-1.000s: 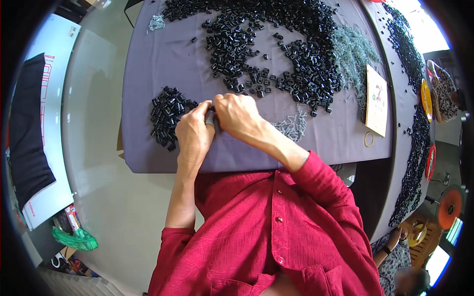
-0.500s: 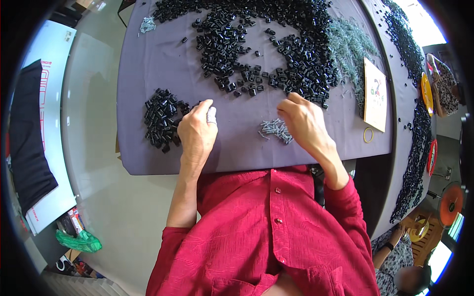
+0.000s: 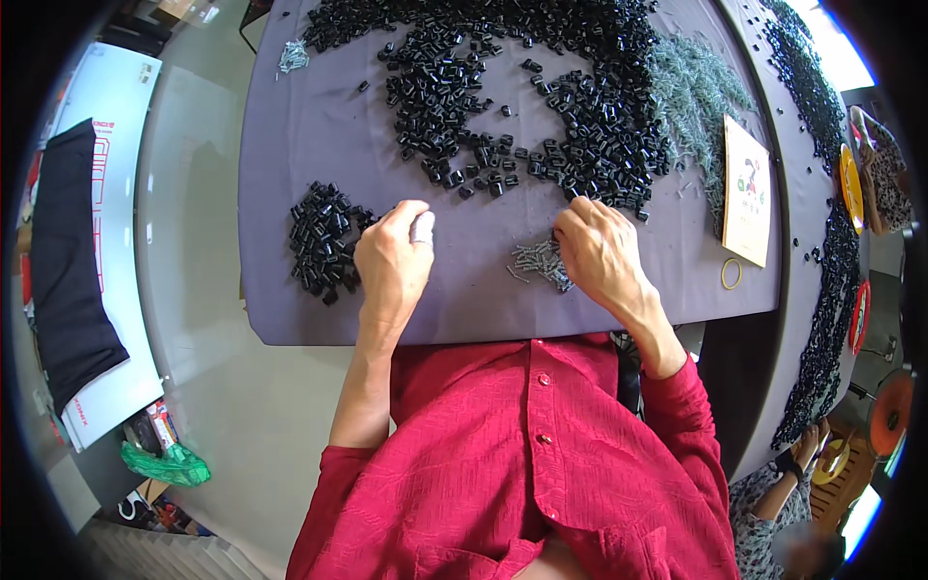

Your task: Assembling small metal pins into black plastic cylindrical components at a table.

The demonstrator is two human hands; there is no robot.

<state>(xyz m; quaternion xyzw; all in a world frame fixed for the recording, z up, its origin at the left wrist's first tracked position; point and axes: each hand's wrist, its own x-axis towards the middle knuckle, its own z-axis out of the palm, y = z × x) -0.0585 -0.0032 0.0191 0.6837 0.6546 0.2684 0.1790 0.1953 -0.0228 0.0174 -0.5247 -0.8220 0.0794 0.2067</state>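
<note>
Presently, left hand (image 3: 394,256) is curled | black parts (image 3: 319,242) are heaped left of it | right hand (image 3: 601,253) is curled beside grey pieces (image 3: 539,261) | what is grasped cannot be told

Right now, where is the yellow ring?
In the head view, the yellow ring lies on the table, toward its right edge, just below the booklet.

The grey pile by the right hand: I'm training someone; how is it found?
On the purplish table, look toward the near edge. The pile shows left of the right hand. Unlike the grey heaps at upper left and right, it's nearest the red shirt.
</note>
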